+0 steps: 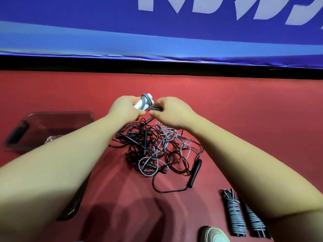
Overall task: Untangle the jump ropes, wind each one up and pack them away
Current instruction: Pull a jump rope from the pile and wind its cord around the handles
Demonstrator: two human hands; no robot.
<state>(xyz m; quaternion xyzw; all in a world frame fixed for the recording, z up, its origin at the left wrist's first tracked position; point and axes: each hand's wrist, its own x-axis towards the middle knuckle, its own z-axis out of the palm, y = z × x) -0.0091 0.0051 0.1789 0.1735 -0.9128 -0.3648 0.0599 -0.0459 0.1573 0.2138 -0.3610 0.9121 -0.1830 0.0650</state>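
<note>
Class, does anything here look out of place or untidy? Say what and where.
Yes. A heap of black and grey jump ropes lies tangled in the middle of the red floor, unlike the two neatly wound grey ropes at lower right.

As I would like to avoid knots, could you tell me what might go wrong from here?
1. The grey rope pinched by the right hand seems to run down into the tangle; pulling may tighten knots there.
2. Only a few turns sit on the white handle in the left hand; they could slip off.
3. The shoe is close to the wound bundles and might kick them.
</note>
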